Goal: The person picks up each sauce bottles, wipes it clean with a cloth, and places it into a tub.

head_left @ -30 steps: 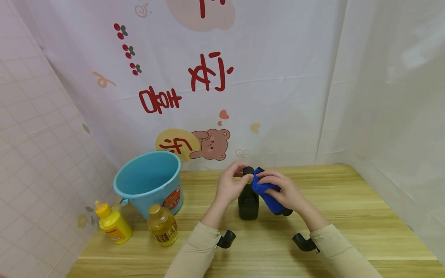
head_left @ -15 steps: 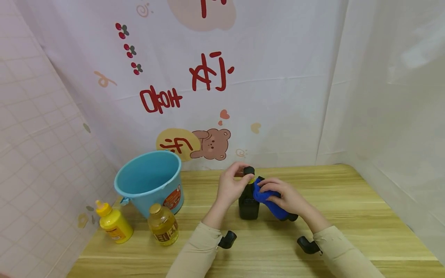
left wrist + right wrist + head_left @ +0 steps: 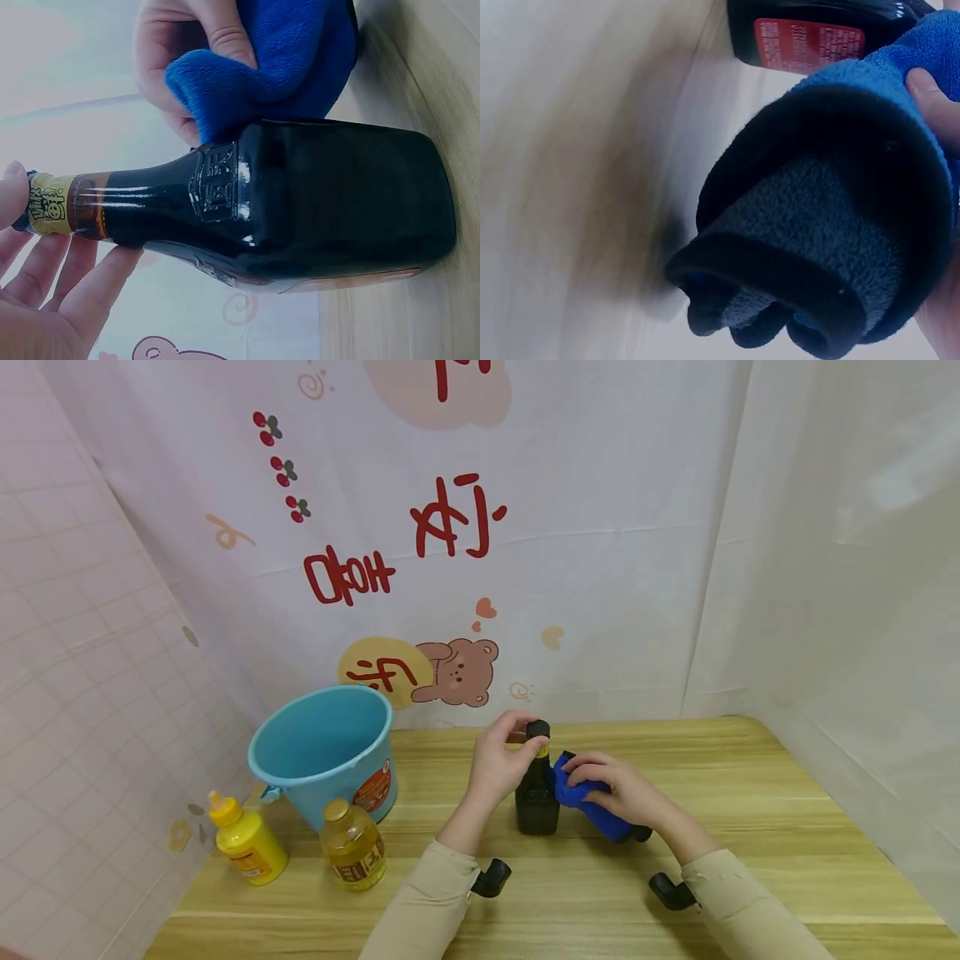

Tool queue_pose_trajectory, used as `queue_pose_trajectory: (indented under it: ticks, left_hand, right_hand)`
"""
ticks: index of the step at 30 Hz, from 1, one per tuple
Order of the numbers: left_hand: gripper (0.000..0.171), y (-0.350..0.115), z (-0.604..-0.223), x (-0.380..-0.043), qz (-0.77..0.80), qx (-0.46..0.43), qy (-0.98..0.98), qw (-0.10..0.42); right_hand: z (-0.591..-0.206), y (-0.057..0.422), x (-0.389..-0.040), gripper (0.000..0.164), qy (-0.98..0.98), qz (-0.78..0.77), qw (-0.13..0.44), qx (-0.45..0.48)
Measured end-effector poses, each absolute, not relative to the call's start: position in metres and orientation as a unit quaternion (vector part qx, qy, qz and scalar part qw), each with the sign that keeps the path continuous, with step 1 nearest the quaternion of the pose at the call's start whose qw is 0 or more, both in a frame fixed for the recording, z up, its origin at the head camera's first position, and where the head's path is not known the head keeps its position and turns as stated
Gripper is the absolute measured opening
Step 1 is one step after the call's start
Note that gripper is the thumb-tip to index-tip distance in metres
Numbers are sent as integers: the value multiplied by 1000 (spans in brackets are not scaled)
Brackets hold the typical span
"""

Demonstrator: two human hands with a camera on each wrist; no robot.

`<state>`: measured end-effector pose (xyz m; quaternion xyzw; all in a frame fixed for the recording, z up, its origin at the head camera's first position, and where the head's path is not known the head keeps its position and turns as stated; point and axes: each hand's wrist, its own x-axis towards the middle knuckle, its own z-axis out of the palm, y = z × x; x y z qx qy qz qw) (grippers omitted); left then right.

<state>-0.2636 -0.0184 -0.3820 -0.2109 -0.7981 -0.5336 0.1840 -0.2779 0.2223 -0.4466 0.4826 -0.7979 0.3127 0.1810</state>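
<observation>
From my remote station, I have passage over the tabletop (image 3: 787,827) right of the right hand (image 3: 617,787), while the dark bottle (image 3: 537,810) blocks the middle and the bucket (image 3: 330,790) the rear left.

Beige sleeves (image 3: 424,893), black wrist cameras (image 3: 492,878)

“味极鲜”, seemingly, on bottle label (image 3: 49,204), red characters (image 3: 452,516) on backdrop (image 3: 622,585)

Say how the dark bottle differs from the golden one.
The dark bottle looks nearly black; the golden bottle is see-through. The dark bottle has a black cap, the golden bottle a gold-brown cap. The left hand holds the dark bottle near its top; no hand touches the golden bottle. Both stand upright on the table.
</observation>
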Motion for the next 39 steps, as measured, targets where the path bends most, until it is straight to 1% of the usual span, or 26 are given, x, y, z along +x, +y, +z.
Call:
queue_pose_trajectory:
  ticks: [11, 17, 20, 27, 34, 39]
  left_hand:
    - [26, -20, -382, -263, -527, -212, -803, 181]
    - [26, -19, -381, -262, -529, -207, -805, 175]
    - [26, -20, -381, -261, -530, -204, -805, 174]
    - [26, -20, -382, -261, -530, -207, -802, 178]
    - [26, -18, -383, -262, -528, -212, -802, 182]
    - [25, -19, -383, -261, -529, -212, -802, 181]
  right_hand:
    - [-452, 225, -280, 47, -798, 301, 180, 490]
    - [-457, 227, -281, 50, -794, 296, 178, 501]
    - [-460, 228, -282, 49, -802, 289, 164, 496]
    - [-466, 225, -283, 41, -813, 252, 135, 508]
    - [-469, 215, -277, 35, -828, 206, 79, 515]
    - [-468, 212, -274, 32, -845, 177, 56, 501]
